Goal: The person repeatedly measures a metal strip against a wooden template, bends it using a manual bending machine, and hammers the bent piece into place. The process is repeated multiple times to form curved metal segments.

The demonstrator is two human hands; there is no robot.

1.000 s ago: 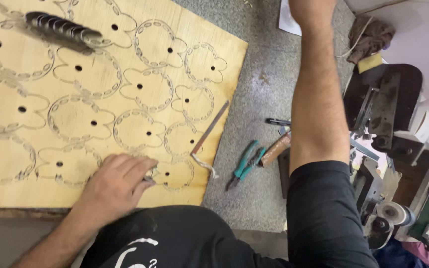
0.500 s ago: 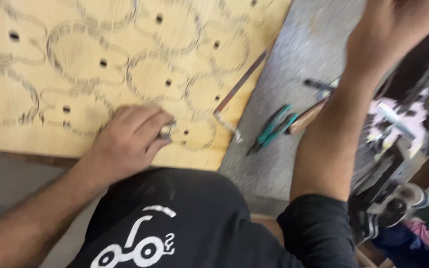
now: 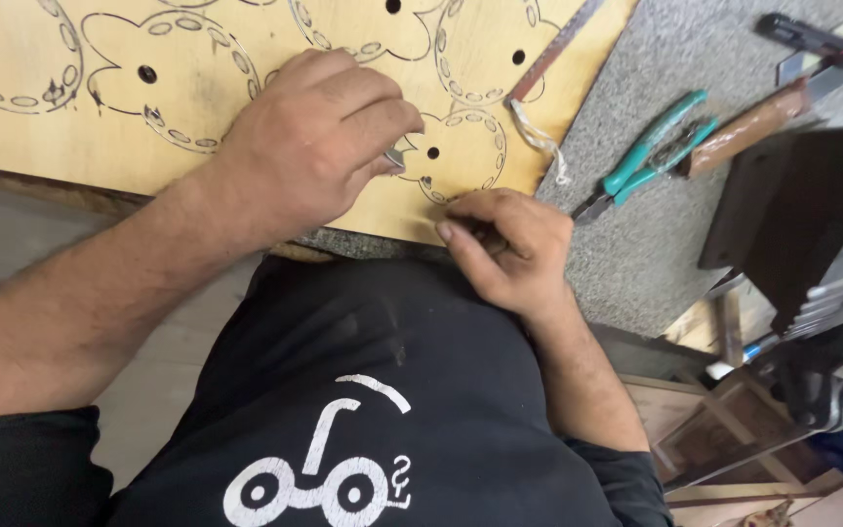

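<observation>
A plywood board [image 3: 70, 146] with several slotted, bear-shaped outlines lies on a grey speckled table [image 3: 636, 244]. My left hand [image 3: 319, 137] rests on the board near its front edge, fingers curled, pinching a small metal piece [image 3: 394, 158] beside one outline [image 3: 456, 156]. My right hand [image 3: 509, 244] sits at the board's front edge just below that outline, fingers closed around something small and dark that is mostly hidden.
Green-handled pliers [image 3: 651, 161] lie on the table right of the board, next to a brown-handled tool [image 3: 748, 127]. A thin metal strip [image 3: 553, 49] and a twisted cord [image 3: 539, 141] lie at the board's right edge. A dark machine [image 3: 802, 224] stands at the right.
My right arm has come down from the far side of the table to the board's front edge. My left hand stayed on the board. The view has moved in closer.
</observation>
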